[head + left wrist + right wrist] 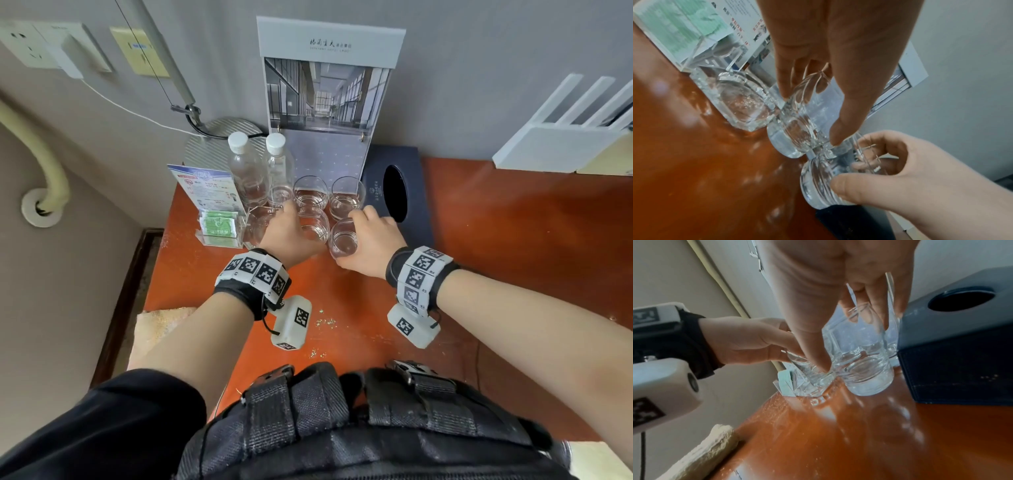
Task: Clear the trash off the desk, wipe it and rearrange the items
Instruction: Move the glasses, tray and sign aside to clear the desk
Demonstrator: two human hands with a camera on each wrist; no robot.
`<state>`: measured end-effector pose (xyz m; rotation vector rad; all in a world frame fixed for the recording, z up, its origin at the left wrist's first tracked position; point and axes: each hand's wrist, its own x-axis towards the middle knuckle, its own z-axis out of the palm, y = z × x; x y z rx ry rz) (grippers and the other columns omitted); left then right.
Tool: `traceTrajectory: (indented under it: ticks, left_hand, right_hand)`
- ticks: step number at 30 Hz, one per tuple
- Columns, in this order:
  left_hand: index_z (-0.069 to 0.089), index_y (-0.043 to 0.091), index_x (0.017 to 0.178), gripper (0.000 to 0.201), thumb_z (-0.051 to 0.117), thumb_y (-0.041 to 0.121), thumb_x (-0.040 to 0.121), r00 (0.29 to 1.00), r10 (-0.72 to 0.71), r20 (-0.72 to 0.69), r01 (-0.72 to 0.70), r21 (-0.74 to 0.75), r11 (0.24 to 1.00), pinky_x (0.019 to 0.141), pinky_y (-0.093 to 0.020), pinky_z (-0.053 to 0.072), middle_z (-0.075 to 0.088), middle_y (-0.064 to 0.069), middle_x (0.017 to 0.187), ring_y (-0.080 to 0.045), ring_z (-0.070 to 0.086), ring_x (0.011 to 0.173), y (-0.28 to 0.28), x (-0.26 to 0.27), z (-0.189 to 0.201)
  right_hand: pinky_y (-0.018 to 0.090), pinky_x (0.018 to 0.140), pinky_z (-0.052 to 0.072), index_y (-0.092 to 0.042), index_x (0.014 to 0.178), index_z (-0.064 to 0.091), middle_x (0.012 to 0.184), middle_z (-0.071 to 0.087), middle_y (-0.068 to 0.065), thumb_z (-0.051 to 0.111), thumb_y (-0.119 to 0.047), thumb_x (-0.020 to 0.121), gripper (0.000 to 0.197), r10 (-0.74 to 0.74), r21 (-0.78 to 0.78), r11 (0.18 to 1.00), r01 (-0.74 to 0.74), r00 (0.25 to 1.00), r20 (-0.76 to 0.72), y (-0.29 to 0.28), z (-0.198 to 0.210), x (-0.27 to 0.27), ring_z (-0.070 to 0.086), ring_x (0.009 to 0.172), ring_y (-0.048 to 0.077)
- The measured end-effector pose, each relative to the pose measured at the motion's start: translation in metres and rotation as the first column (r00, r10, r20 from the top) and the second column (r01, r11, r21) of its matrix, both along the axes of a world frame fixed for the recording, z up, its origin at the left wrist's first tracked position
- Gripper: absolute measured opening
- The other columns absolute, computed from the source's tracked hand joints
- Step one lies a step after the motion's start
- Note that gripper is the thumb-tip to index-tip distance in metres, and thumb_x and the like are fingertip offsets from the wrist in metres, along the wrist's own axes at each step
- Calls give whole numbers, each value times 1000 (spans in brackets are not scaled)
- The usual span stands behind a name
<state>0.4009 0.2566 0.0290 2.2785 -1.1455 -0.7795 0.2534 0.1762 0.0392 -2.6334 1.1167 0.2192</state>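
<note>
Four clear drinking glasses stand in a cluster at the back of the orange-brown desk (479, 240). My left hand (296, 221) grips the near-left glass (313, 229) from above; in the left wrist view its fingers (785, 87) and thumb curl round this glass (797, 128). My right hand (358, 233) grips the near-right glass (342, 243), and its thumb and fingers (877, 318) wrap that glass (865, 369). Both glasses sit close together on the desk. Two more glasses (310, 193) (346, 200) stand just behind. Small glittery crumbs (325, 322) lie on the desk near me.
Two water bottles (246, 168), a square glass ashtray (257, 226), an acrylic holder with green packets (219, 228) and a leaflet stand at the left. A dark blue tissue box (397, 192) is right of the glasses, a brochure stand (329, 102) behind. A yellowish cloth (161, 325) hangs off the left edge.
</note>
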Motion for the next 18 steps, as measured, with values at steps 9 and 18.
traceTrajectory:
  ticks: [9,18]
  left_hand:
    - [40,6,121,78,83,28,60,999,17,-29,-20,-95,995,85,-33,50,54,-6,113,-22,54,103,19,-26,28]
    - [41,5,117,70,81,23,63,1000,2,8,-2,-79,997,67,-26,41,54,-4,104,-20,54,94,14,-86,39]
  right_hand:
    - [34,82,50,-14,135,37,121,35,2,78,-41,69,81,-169,180,974,136,969,182,20,17,-31,57,97,23]
    - [37,93,47,-14,137,36,126,33,3,77,-35,70,81,-209,198,967,164,950,234,10,18,-96,53,111,27]
